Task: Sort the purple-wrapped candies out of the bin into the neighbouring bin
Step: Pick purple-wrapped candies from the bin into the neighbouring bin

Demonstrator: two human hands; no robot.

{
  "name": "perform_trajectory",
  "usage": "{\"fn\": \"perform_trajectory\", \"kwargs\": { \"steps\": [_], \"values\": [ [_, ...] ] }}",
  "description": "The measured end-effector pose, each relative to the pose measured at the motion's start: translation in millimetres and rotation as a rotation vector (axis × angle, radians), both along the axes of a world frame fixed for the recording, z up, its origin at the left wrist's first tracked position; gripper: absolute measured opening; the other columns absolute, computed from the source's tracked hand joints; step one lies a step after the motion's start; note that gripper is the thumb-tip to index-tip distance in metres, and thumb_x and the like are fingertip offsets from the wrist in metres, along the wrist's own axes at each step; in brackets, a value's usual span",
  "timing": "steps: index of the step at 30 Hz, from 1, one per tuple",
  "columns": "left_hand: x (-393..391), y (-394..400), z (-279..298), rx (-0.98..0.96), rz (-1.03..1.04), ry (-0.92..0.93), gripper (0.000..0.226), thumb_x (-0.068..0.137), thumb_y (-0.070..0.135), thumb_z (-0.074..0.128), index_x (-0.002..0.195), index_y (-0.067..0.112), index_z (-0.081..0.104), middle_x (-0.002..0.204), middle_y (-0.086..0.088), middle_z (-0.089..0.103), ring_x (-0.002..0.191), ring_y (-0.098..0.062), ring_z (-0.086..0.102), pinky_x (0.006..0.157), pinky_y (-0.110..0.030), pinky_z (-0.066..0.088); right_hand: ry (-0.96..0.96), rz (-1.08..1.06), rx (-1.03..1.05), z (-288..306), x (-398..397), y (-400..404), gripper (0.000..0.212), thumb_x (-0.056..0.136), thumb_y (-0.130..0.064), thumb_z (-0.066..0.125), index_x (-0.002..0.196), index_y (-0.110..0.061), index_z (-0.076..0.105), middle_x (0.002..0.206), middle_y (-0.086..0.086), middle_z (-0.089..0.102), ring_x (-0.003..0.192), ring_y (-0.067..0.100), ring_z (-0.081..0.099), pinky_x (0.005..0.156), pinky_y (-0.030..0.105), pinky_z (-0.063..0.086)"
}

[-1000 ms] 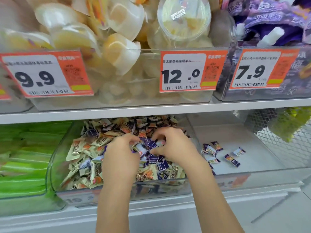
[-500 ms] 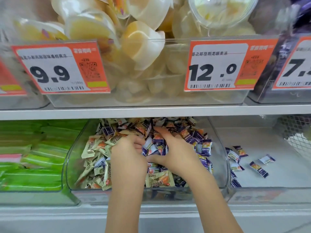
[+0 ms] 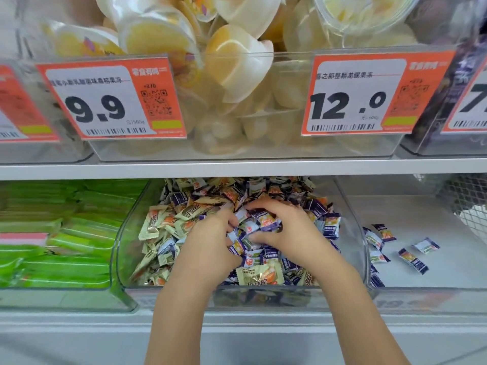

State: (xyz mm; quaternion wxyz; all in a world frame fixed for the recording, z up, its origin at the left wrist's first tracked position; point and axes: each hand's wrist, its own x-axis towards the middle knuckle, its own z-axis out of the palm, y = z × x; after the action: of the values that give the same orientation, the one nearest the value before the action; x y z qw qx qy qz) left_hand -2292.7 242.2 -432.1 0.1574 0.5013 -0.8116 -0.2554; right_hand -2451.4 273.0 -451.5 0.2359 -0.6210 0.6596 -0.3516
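Observation:
A clear middle bin (image 3: 121, 248) on the lower shelf holds a heap of mixed candies, beige-wrapped ones (image 3: 259, 276) and purple-wrapped ones (image 3: 331, 226). Both hands are inside it. My left hand (image 3: 208, 248) has its fingers curled down into the pile among purple candies. My right hand (image 3: 284, 227) curls over a cluster of purple candies (image 3: 267, 222), fingertips and thumb closing round them. The neighbouring bin (image 3: 421, 293) on the right holds several purple candies (image 3: 412, 260) on its pale floor.
A bin of green packets (image 3: 52, 233) stands to the left. The shelf above (image 3: 237, 168) carries bins of jelly cups (image 3: 237, 61) with orange price tags reading 9.9 (image 3: 110, 98) and 12.0 (image 3: 369, 93). A wire mesh basket (image 3: 469, 201) is at far right.
The view has drawn closer and shifted left. Both hands stayed in the middle bin, working through the pile; my right hand's fingers have closed further over purple candies.

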Motion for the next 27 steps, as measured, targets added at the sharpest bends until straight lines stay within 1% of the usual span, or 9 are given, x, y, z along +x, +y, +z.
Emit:
{"fn": "perform_trajectory", "kwargs": {
  "steps": [3,6,10,13,17,20,22,25,27],
  "values": [
    [-1,-3,-2,-0.058,-0.044,-0.071,0.053,0.069,0.009,0.077,0.115,0.025,0.056,0.11,0.003,0.053,0.085,-0.009,0.055,0.067,-0.019,0.044,0.064,0.026,0.029,-2,8,-3,0.038,0.075,-0.035,0.078,0.108,-0.045,0.061,0.112,-0.006,0.057,0.1,0.009,0.049,0.078,0.023,0.04],
    [1,-3,-4,-0.055,-0.039,0.024,0.038,0.068,0.001,0.073,0.091,0.028,0.06,0.09,0.009,0.056,0.076,-0.001,0.051,0.057,-0.007,0.039,0.01,-0.018,-0.108,1,10,-5,0.008,0.079,-0.024,0.075,0.086,-0.023,0.071,0.084,-0.019,0.061,0.081,-0.008,0.052,0.069,0.005,0.035],
    [2,-2,1,-0.105,0.025,0.227,0.032,0.066,-0.001,0.071,0.072,0.028,0.059,0.079,0.01,0.061,0.075,0.003,0.055,0.059,-0.003,0.04,-0.052,-0.09,-0.173,15,3,5,0.009,0.084,-0.022,0.07,0.076,-0.026,0.068,0.079,-0.02,0.065,0.074,-0.008,0.056,0.07,0.008,0.039],
    [-4,2,10,-0.15,0.037,0.421,0.03,0.067,0.002,0.075,0.078,0.028,0.063,0.078,0.014,0.064,0.079,0.008,0.056,0.065,-0.002,0.042,-0.123,-0.276,-0.337,30,-7,21,0.012,0.083,-0.022,0.07,0.074,-0.03,0.066,0.074,-0.022,0.064,0.074,-0.014,0.055,0.064,0.001,0.036],
    [-24,16,11,-0.102,-0.116,0.458,0.032,0.071,0.002,0.074,0.084,0.028,0.063,0.083,0.019,0.063,0.085,0.013,0.054,0.07,0.001,0.038,-0.032,-0.645,-0.493,37,-34,55,0.012,0.084,-0.024,0.069,0.075,-0.024,0.062,0.069,-0.016,0.059,0.068,-0.014,0.053,0.059,0.0,0.033],
    [-39,25,11,-0.075,-0.184,0.485,0.032,0.073,0.002,0.075,0.087,0.028,0.063,0.086,0.019,0.063,0.086,0.013,0.054,0.07,0.001,0.038,-0.054,-0.811,-0.449,34,-68,77,0.013,0.086,-0.022,0.067,0.074,-0.023,0.062,0.066,-0.014,0.059,0.066,0.007,0.057,0.057,0.01,0.035],
    [-46,28,10,-0.042,-0.199,0.539,0.032,0.071,0.003,0.077,0.088,0.027,0.065,0.086,0.019,0.065,0.084,0.011,0.057,0.071,-0.002,0.042,-0.162,-0.835,-0.387,25,-91,86,0.014,0.087,-0.023,0.066,0.073,-0.022,0.064,0.067,-0.006,0.062,0.067,0.021,0.057,0.064,0.03,0.046],
    [-54,31,11,0.023,-0.202,0.593,0.034,0.069,0.006,0.081,0.086,0.031,0.066,0.086,0.022,0.066,0.083,0.007,0.06,0.073,-0.008,0.047,-0.312,-0.749,-0.282,15,-106,93,0.015,0.088,-0.019,0.066,0.076,-0.028,0.067,0.07,-0.005,0.064,0.059,0.012,0.054,0.053,0.028,0.043],
    [-58,31,12,0.051,-0.212,0.583,0.035,0.068,0.007,0.082,0.084,0.033,0.065,0.087,0.025,0.065,0.083,0.007,0.06,0.073,-0.009,0.048,-0.275,-0.606,-0.166,12,-108,97,0.018,0.087,-0.018,0.067,0.096,-0.033,0.068,0.086,-0.015,0.065,0.064,-0.003,0.055,0.062,0.024,0.044]
  ]
}}
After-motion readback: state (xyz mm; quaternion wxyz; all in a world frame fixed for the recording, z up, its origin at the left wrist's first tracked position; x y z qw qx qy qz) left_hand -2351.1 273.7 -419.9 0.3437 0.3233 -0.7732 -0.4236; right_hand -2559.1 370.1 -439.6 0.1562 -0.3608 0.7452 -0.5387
